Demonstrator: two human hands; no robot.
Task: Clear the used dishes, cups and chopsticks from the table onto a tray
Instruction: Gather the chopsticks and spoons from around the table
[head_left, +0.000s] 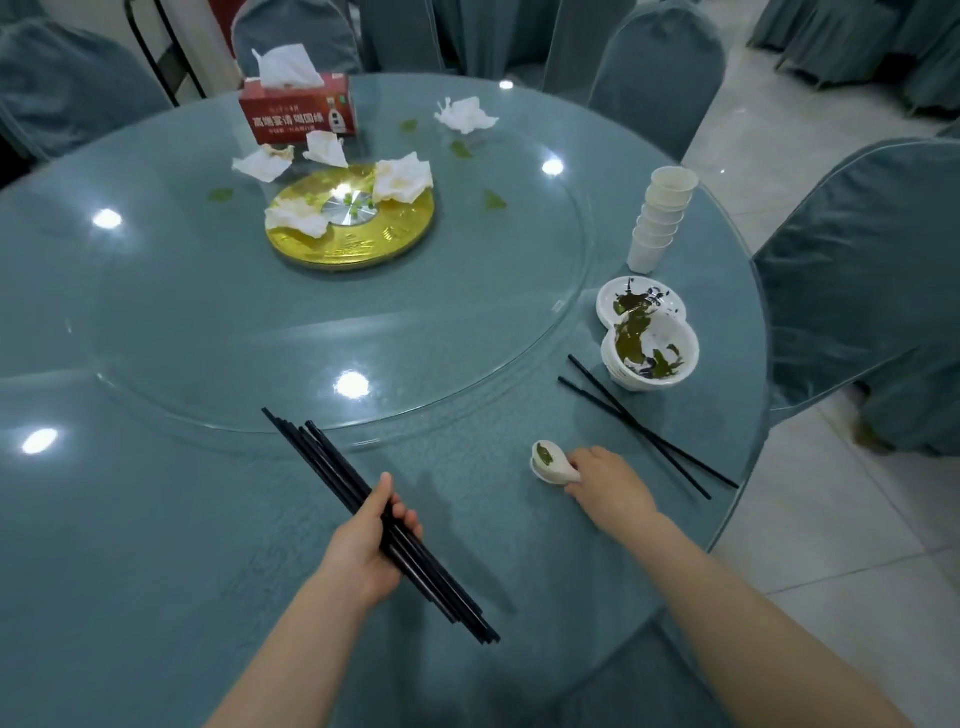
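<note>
My left hand (371, 540) grips a bundle of several black chopsticks (332, 467) above the near side of the round table (156, 519). My right hand (608, 486) pinches the handle of a white spoon (550, 462) smeared with green sauce, low over the table or on it. To its right, two loose black chopsticks (644, 421) lie on the glass. Beyond them sits a stack of dirty white bowls (652, 353) overlapping a dirty white plate (636, 304), and a tilted stack of white paper cups (660, 218). No tray is in view.
A glass turntable (337, 322) covers the table's middle, with a gold disc (353, 218), crumpled napkins (402, 179) and green scraps. A red tissue box (298, 106) stands at the far side. Covered chairs (862, 291) ring the table; tiled floor lies to the right.
</note>
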